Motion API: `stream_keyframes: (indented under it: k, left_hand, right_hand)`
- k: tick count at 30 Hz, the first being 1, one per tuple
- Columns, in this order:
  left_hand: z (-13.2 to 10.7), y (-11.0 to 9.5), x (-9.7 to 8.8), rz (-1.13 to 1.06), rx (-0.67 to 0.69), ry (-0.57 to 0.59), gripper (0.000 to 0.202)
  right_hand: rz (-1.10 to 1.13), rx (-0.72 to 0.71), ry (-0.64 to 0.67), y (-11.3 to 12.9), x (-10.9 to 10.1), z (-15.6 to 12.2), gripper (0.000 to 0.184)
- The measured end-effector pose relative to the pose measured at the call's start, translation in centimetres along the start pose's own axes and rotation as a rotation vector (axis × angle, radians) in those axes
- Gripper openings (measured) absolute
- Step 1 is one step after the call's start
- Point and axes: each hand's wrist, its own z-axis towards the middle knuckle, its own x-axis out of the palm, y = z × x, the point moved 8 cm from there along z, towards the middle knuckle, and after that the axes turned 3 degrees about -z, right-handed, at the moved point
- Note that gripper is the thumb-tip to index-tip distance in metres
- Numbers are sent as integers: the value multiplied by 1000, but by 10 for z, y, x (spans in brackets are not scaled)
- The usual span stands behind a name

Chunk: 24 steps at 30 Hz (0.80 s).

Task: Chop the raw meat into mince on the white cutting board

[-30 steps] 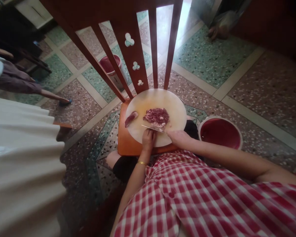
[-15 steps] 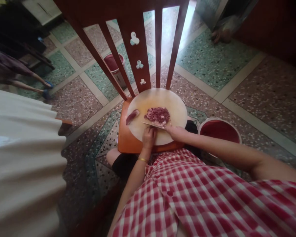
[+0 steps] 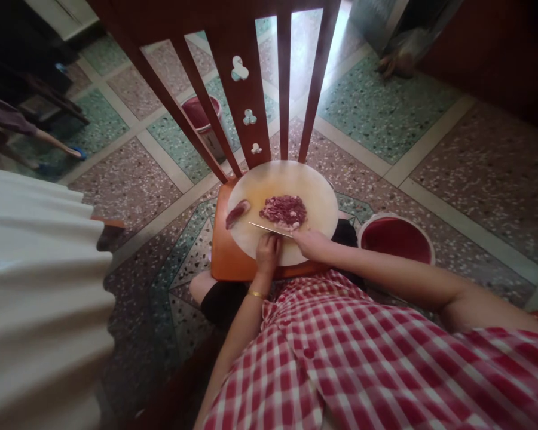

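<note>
A round pale cutting board (image 3: 246, 185) lies on the seat of a wooden chair (image 3: 222, 254). In its middle is a heap of chopped red meat (image 3: 283, 209), and a longer piece of meat (image 3: 238, 214) rests by the board's left edge. My right hand (image 3: 312, 245) is closed round the handle of a knife (image 3: 271, 229), whose thin blade points left, just in front of the heap. Close below the blade, my left hand (image 3: 268, 252) sits on the near part of the board with fingers curled; what is under them is hidden.
The slatted chair back (image 3: 251, 89) rises beyond the board. A bucket with a red inside (image 3: 397, 242) stands on the floor at right, another bucket (image 3: 206, 119) behind the chair. A pale draped cloth (image 3: 40, 286) fills the left. A person's leg (image 3: 56, 143) shows at far left.
The knife and my right hand have shifted slightly left, and the blade shows more of its length. The person at far left has moved further out of view.
</note>
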Motion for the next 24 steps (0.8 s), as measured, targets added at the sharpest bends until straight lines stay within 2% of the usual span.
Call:
stream_keyframes:
  k: [2,4,6,8,10,13,15,20,24]
  left_hand:
    - [0,1,1,24,4,-4,16]
    - [-1,2,2,54,18,1,17]
    - [-1,1,2,73,34,4,18]
    - [-1,1,1,82,32,-5,17]
    - [1,0,0,70,19,-15,17]
    - [3,-3,-2,14,19,-7,18]
    - [3,-6,-5,-19,32,-11,18]
    - [-4,-4,-13,-16,2,-92,17]
    - [-6,-2,-6,-23,2,-54,15]
  right_hand:
    - [-8,-31,-49,17,-9,24,34]
    - [5,-28,-25,30,-11,44,29]
    - [20,-28,-19,34,-10,49,28]
    - [24,-52,-76,28,-9,39,33]
    - [21,-74,-120,11,-6,20,43]
    - [-2,32,-27,-24,4,-5,43]
    - [-25,71,-15,-33,2,-14,43]
    - [-37,18,-39,-15,-7,-24,47]
    - [-11,7,3,-10,2,-25,43]
